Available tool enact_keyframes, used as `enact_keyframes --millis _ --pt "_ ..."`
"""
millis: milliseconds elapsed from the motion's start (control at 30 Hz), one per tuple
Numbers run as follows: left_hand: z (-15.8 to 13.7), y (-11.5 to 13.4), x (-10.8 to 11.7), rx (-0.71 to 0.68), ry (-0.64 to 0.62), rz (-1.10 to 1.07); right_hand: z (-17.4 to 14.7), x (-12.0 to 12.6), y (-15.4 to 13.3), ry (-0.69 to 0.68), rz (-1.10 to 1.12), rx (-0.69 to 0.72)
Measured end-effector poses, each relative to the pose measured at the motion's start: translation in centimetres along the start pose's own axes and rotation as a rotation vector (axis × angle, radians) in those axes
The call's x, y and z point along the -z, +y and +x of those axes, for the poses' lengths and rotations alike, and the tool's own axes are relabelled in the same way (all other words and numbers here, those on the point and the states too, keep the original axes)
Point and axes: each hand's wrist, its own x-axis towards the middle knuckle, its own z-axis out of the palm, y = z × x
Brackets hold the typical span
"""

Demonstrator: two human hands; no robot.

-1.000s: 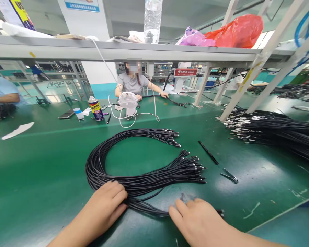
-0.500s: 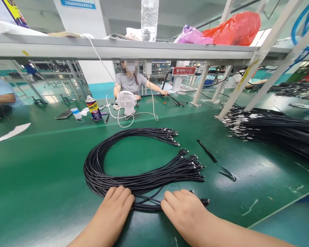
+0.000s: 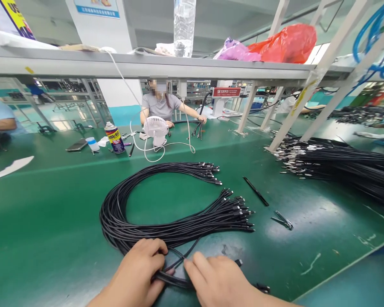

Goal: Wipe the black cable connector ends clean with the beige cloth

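Observation:
My left hand (image 3: 144, 266) is closed around a small group of black cables (image 3: 176, 281) near the front of the table, its thumb under them. Close by on the right, my right hand (image 3: 216, 275) has its fingers curled over the same cables, and their plug ends stick out past it. Just beyond both hands lies a large bundle of black cables (image 3: 115, 204), bent in a U with its metal-tipped plugs toward the right. One or two thin cables run from the held group toward this bundle. My palms and some fingertips are hidden.
A black pen (image 3: 256, 191) and metal tweezers (image 3: 283, 220) lie right of the bundle. Farther right is a big cable pile (image 3: 339, 157) by the shelf posts. A spray can (image 3: 115, 138) and white fan (image 3: 155, 129) stand behind. A co-worker (image 3: 163, 104) sits opposite.
Both hands have come nearer to me with the held cables, and my left thumb now shows beneath them. The co-worker's cable ends have swung to hang downward. My view has tilted slightly.

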Motion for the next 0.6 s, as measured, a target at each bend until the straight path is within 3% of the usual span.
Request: enact_keyframes --millis 167,267,367,500,600 --pt "-1.5 -0.8 1.4 0.000 -0.057 -0.217 0.4 1.6 0.8 -0.098 -0.054 -0.089" --pt "-1.8 -1.5 2.2 0.042 -0.086 -0.349 0.5 2.0 0.9 -0.063 -0.015 0.040" --pt "-1.6 -1.9 2.8 0.104 -0.245 -0.457 1.2 2.0 0.7 -0.034 0.026 0.161" --pt "-1.4 -1.9 3.5 0.181 -0.383 -0.565 2.5 2.6 0.5 -0.239 0.138 0.176" --pt "-1.4 -2.0 3.4 0.164 -0.343 -0.619 2.8 2.8 0.5 -0.320 0.180 0.189"
